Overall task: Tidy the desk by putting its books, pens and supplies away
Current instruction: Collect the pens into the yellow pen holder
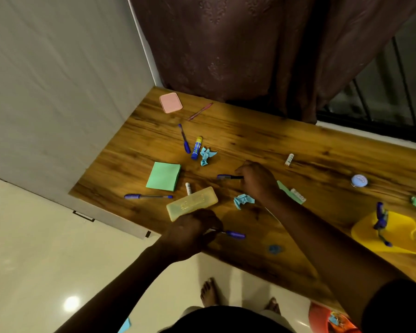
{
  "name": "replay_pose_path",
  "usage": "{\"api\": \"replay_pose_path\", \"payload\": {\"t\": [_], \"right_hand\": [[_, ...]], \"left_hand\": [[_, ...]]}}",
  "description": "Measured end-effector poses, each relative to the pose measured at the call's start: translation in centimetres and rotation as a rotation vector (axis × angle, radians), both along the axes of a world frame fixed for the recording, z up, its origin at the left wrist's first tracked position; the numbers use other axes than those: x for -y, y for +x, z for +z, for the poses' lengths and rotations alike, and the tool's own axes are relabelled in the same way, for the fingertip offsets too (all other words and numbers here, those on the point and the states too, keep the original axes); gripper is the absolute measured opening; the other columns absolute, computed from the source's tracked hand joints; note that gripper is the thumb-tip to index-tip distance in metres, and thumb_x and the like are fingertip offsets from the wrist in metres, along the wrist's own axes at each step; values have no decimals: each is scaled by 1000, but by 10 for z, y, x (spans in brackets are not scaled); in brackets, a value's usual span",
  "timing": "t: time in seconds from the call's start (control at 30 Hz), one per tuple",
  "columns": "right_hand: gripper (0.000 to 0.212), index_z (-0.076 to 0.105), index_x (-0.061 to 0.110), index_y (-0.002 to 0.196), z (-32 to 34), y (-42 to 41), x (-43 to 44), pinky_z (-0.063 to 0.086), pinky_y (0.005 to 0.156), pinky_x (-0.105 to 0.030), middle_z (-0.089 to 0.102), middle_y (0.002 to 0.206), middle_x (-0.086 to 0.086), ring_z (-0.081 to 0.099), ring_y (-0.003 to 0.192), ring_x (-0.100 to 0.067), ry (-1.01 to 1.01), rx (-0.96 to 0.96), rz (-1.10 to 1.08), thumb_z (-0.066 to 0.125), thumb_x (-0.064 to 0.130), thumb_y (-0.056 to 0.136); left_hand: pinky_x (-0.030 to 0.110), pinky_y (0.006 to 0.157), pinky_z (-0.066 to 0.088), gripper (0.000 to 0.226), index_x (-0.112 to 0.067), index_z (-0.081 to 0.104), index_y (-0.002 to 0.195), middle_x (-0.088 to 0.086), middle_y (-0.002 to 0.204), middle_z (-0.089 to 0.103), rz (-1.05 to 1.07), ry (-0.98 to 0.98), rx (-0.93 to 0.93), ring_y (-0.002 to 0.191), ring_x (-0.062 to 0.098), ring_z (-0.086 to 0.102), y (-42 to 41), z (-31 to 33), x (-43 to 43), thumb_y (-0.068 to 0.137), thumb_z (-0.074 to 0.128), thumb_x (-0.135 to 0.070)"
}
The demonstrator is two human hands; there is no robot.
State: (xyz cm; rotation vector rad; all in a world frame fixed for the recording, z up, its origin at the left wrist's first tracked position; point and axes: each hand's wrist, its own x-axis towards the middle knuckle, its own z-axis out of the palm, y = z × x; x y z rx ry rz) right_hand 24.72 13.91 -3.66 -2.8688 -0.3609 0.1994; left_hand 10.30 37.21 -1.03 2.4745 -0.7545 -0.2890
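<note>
Two hands are over the wooden desk. The left hand, fingers curled, grips a blue pen at the desk's front edge, just beside the yellow pencil case. The right hand pinches one end of a dark pen near mid-desk. A green sticky-note pad, a glue stick and a capped blue pen lie loose to the left. A yellow tray sits at the right.
</note>
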Motion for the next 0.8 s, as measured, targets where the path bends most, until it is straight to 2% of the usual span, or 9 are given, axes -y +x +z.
{"api": "replay_pose_path", "payload": {"t": [0.07,0.23,0.33,0.4,0.47,0.53,0.63,0.7,0.8], "right_hand": [[31,74,28,119,0,3,-1,54,93,-36,68,124,0,64,115,-25,-11,12,-17,64,18,92],[23,73,27,113,7,3,0,54,87,-36,71,116,-2,67,109,-28,-8,55,-3,62,22,93],[20,73,27,111,25,-1,6,57,82,-37,74,110,0,69,101,-25,216,86,-111,68,26,92],[18,74,24,109,43,-7,16,58,79,-33,75,104,3,69,92,-13,431,115,-177,71,24,92],[15,74,21,108,66,-21,33,53,77,-20,73,98,9,64,84,2,585,144,-210,73,21,93],[15,73,21,107,88,-40,53,47,74,-8,70,95,15,62,84,8,681,156,-246,74,22,92],[14,73,26,105,111,-69,95,52,80,-14,73,97,16,67,93,3,787,175,-303,76,26,91],[12,72,27,101,122,-87,125,56,83,-21,74,98,15,69,95,-1,847,209,-346,77,25,90],[15,71,21,100,132,-115,175,55,78,-18,74,94,11,70,91,-3,922,276,-443,80,19,88]], "left_hand": [[24,92,55,21,-33,67,116,-15,119,66,99,-103,-29,109,3,63,-4,4,1,96,67,-31],[18,74,57,21,-28,71,108,-20,103,68,310,-344,-147,93,0,66,1,14,14,92,74,-14],[17,70,55,24,-25,73,113,-18,99,70,370,-432,-155,87,5,68,8,22,25,93,72,-12],[21,70,57,22,-28,73,109,-17,97,72,413,-479,-158,87,8,70,13,29,35,93,72,-13],[24,72,59,20,-29,72,103,-16,96,73,444,-541,-142,88,10,72,16,38,53,92,73,-13],[20,72,58,15,-22,74,101,-13,90,75,418,-580,-108,86,9,73,17,50,74,92,73,-10],[10,74,52,11,-15,74,102,-14,91,75,334,-593,-39,89,1,72,19,65,113,93,72,-10],[18,75,57,8,-16,72,101,-9,93,75,318,-659,-115,94,5,73,19,72,140,94,71,-12],[25,76,61,9,-13,70,100,-10,98,76,311,-739,-187,98,2,72,15,81,189,91,74,-11]]}}
